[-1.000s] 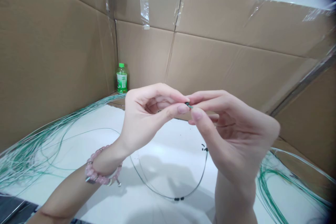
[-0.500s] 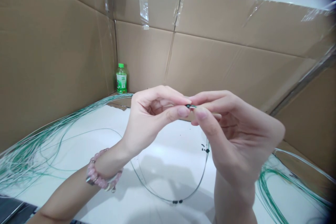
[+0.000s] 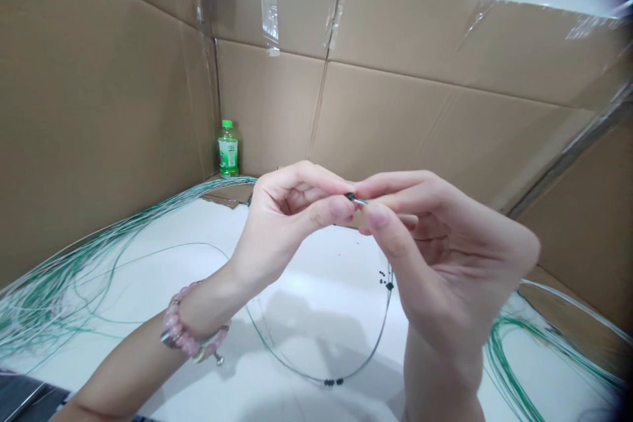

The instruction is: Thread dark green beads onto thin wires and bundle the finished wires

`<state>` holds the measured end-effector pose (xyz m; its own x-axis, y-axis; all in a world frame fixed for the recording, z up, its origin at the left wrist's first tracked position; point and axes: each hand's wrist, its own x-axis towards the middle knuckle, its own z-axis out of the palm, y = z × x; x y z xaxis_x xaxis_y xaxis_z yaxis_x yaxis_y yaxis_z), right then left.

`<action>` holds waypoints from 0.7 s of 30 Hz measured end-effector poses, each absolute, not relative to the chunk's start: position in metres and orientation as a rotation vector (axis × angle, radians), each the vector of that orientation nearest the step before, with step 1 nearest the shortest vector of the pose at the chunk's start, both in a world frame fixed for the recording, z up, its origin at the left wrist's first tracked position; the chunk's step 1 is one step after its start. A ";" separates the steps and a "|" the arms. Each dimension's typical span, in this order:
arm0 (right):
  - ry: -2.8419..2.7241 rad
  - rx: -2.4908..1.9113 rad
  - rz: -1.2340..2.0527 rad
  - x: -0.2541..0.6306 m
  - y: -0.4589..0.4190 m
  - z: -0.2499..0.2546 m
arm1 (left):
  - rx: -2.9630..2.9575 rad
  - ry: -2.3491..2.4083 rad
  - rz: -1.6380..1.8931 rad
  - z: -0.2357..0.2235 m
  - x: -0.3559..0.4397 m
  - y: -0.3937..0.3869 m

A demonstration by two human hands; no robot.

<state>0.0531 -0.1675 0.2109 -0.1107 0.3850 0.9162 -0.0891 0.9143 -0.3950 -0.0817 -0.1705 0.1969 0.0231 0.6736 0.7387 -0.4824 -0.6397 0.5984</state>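
Note:
Near the middle of the view, my left hand (image 3: pixel 291 211) pinches a small black part (image 3: pixel 351 196) between thumb and forefinger. My right hand (image 3: pixel 435 244), close against it, pinches a thin green and white wire (image 3: pixel 362 202) whose end meets the black part. Whether the wire sits inside the part is too small to tell. Below, a green wire (image 3: pixel 277 356) hangs in a wide loop between my wrists. Several small black pieces (image 3: pixel 333 382) sit at its lowest point, and another black piece (image 3: pixel 390 285) is by my right thumb's base.
A bundle of green and white wires (image 3: pixel 44 297) spreads along the left of the white table (image 3: pixel 316 303). More coiled green wires (image 3: pixel 514 349) lie at the right. A green-capped bottle (image 3: pixel 228 150) stands in the back corner. Cardboard walls (image 3: pixel 405 119) enclose the table.
My left hand has shifted very slightly away from my right fingertips, and a bit more of the wire shows between them. Otherwise the scene stays the same.

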 end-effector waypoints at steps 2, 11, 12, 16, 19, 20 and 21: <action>-1.638 -0.241 0.394 0.053 -0.168 0.211 | 1.408 0.198 1.713 0.198 -0.081 -0.171; -1.653 -0.272 0.325 0.054 -0.169 0.212 | 1.349 0.173 1.690 0.198 -0.078 -0.169; -1.656 -0.279 0.312 0.054 -0.169 0.212 | 1.360 0.181 1.698 0.198 -0.078 -0.169; -1.654 -0.291 0.267 0.052 -0.170 0.212 | 1.414 0.195 1.745 0.197 -0.079 -0.169; -1.669 -0.278 0.232 0.052 -0.169 0.213 | 1.470 0.214 1.788 0.196 -0.081 -0.170; -1.678 -0.273 0.218 0.052 -0.169 0.213 | 1.496 0.230 1.798 0.196 -0.082 -0.170; -1.684 -0.268 0.206 0.052 -0.168 0.213 | 1.526 0.249 1.809 0.197 -0.084 -0.170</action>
